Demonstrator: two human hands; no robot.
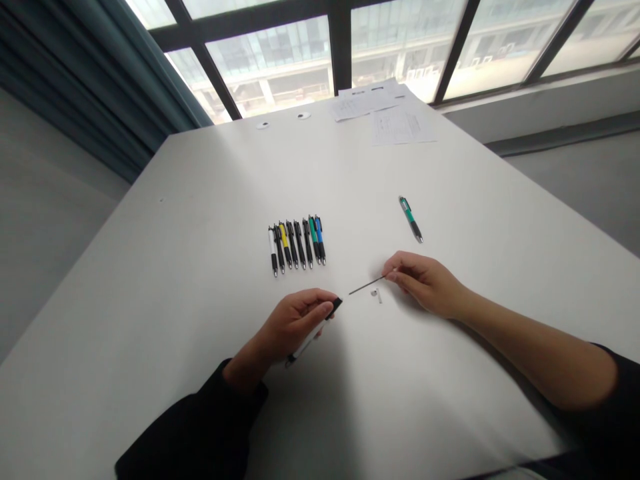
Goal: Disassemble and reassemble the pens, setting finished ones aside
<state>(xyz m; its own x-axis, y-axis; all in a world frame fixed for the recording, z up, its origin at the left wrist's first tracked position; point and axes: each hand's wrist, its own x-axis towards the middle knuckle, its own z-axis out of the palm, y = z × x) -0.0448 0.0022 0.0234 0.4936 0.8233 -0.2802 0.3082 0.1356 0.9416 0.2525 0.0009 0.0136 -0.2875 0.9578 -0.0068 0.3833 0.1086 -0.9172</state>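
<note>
My left hand point(299, 325) is closed around a white pen barrel point(306, 343) with a black grip, its grip end pointing up and to the right. Between the thumb and fingertips of my right hand point(423, 280) is a thin dark pen refill point(367, 285). The refill's free end points left, a short gap away from the barrel's grip end. Just below the refill, small pen parts point(376, 294) lie on the table; a spring and tip seem to be among them, though they are too small to be sure.
A row of several pens point(296, 244) in white, black, yellow, green and blue lies beyond my left hand. One green pen point(411, 218) lies apart, beyond my right hand. Printed papers point(403, 125) and two white oval pieces point(303, 116) are at the white table's point(225, 193) far edge.
</note>
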